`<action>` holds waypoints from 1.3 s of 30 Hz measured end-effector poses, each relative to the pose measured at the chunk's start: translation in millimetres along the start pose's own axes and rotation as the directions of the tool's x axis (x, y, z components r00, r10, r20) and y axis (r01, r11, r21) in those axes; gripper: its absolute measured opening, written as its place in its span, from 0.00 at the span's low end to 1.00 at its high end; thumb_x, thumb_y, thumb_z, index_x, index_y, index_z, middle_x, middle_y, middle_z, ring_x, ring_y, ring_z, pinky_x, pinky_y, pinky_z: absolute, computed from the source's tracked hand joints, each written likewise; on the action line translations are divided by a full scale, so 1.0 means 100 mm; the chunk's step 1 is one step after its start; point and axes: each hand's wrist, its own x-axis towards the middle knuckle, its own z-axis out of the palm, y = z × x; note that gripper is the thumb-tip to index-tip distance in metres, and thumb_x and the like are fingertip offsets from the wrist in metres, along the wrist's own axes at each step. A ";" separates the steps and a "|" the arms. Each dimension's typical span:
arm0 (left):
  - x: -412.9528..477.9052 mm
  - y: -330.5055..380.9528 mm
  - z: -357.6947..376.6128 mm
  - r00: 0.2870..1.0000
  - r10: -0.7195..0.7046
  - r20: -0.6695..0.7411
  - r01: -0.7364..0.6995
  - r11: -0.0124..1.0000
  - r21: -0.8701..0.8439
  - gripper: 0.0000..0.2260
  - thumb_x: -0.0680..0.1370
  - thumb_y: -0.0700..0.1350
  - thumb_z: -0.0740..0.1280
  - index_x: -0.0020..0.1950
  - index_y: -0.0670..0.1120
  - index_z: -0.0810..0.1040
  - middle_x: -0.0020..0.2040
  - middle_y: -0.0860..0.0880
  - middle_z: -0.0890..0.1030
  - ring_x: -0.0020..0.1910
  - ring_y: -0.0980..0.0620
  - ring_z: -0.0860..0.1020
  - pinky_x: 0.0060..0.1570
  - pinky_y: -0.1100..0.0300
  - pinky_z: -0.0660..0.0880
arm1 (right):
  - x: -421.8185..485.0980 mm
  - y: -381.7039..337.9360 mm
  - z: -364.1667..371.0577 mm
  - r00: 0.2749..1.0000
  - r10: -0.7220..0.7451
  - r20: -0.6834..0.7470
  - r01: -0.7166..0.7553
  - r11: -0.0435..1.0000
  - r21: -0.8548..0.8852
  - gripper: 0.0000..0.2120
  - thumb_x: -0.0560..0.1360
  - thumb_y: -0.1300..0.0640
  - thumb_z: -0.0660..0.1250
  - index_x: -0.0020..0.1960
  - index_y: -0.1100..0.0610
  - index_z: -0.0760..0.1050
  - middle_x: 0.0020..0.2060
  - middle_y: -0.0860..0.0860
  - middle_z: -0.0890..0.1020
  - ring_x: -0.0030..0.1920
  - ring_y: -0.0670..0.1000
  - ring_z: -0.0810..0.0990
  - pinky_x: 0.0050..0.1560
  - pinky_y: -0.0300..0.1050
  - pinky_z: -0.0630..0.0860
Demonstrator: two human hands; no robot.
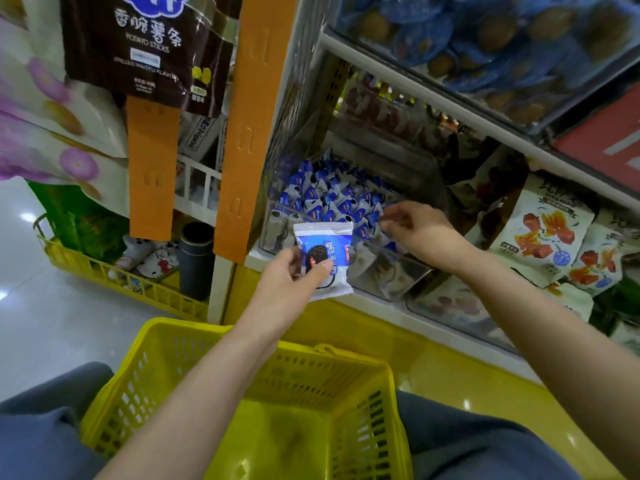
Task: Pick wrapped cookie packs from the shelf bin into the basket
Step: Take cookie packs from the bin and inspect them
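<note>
Just in front of the shelf edge, left hand (294, 282) grips one wrapped cookie pack (325, 237), thumb on the printed front and fingers round its left edge. The pack is upright, blue-and-white, with the crimped seal on top. It sits out of the bin, touching nothing but that hand.

Right of the left hand and slightly higher, right hand (419, 233) reaches over the clear bin (394, 271). Its fingers are curled down at the pile of cookie packs (329, 199). Fingertips are motion-blurred, so I can't tell whether it holds a pack or only touches the pile.

The bin lies behind and between both hands, and the pile fills it beyond the left hand's pack.

Below both forearms is the yellow basket (329, 379), near the person's lap. I can see no packs on its visible floor. Grey trouser legs (41, 431) are on either side of it.

Left of the left hand an orange strip (249, 133) hangs down the shelf end. Further left and up hangs a brown potato sticks bag (145, 46). Low and left of that hand are a dark cylinder (195, 261) and a yellow crate (121, 277) on the floor.

Right of the right hand are white snack bags (543, 237) with red-orange print, on the same shelf level.
</note>
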 end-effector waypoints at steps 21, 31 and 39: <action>0.09 0.01 -0.03 0.998 -0.013 -0.057 0.014 1.000 0.025 0.10 0.77 0.44 0.66 0.57 0.49 0.70 0.46 0.56 0.76 0.44 0.65 0.74 0.30 0.78 0.71 | 0.33 0.17 0.22 0.976 0.209 0.055 -0.201 0.972 -0.124 0.09 0.71 0.54 0.71 0.40 0.59 0.76 0.34 0.48 0.76 0.34 0.43 0.73 0.31 0.35 0.68; 0.04 0.00 -0.04 0.988 -0.130 -0.081 0.122 0.988 -0.090 0.11 0.78 0.44 0.63 0.60 0.44 0.71 0.51 0.47 0.78 0.44 0.54 0.77 0.41 0.58 0.79 | -0.26 -0.20 -0.19 0.859 -0.135 -0.494 0.210 0.972 0.100 0.02 0.75 0.56 0.66 0.46 0.54 0.74 0.39 0.48 0.80 0.41 0.47 0.80 0.42 0.43 0.79; -0.04 0.01 -0.07 0.964 -0.062 0.259 0.146 0.937 -0.318 0.19 0.71 0.60 0.63 0.56 0.53 0.79 0.51 0.49 0.84 0.50 0.50 0.82 0.49 0.52 0.78 | -0.71 -0.60 0.11 0.993 -0.105 0.051 0.044 0.742 0.669 0.02 0.75 0.63 0.66 0.45 0.61 0.74 0.38 0.58 0.83 0.36 0.50 0.83 0.36 0.42 0.82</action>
